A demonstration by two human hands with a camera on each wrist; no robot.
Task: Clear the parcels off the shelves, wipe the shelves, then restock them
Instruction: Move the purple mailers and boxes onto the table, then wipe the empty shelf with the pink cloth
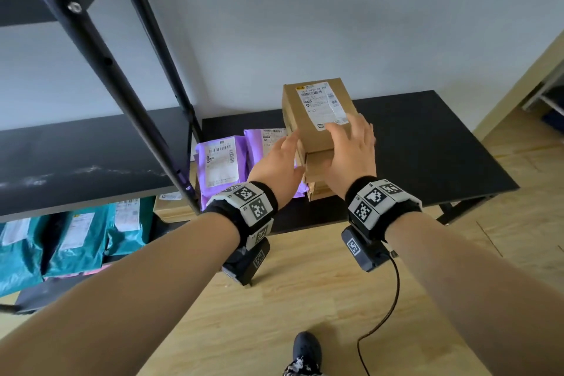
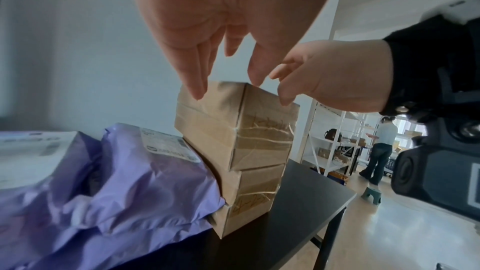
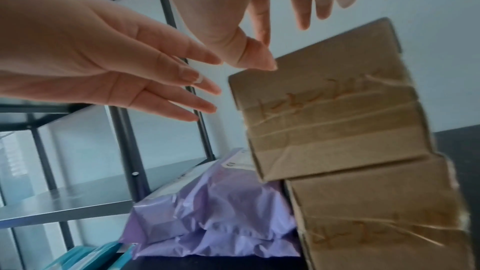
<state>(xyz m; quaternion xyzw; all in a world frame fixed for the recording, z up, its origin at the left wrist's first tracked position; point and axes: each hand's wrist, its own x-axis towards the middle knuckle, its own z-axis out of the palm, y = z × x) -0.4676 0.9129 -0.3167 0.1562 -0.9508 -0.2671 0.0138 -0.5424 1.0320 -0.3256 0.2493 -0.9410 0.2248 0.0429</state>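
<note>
A stack of brown cardboard boxes stands on the black table [image 1: 427, 156]. The top box [image 1: 317, 113] carries a white label and sits skewed on the box below [image 3: 376, 213]. My right hand [image 1: 351, 146] lies over its near end with the fingers spread and straight. My left hand [image 1: 283, 156] reaches to the box's left side with straight fingers. In the left wrist view the left fingertips [image 2: 200, 89] point down at the top box [image 2: 233, 126]. In the right wrist view the right thumb [image 3: 257, 56] is at the box's corner [image 3: 332, 114]. Neither hand holds anything.
Purple mailers [image 1: 219, 165] lie left of the boxes. The dark metal shelf [image 1: 76, 156] stands at left with teal parcels [image 1: 76, 238] beneath. A cable [image 1: 393, 299] and my shoe [image 1: 306, 351] are on the wooden floor. Another person [image 2: 381, 147] stands by far white racks.
</note>
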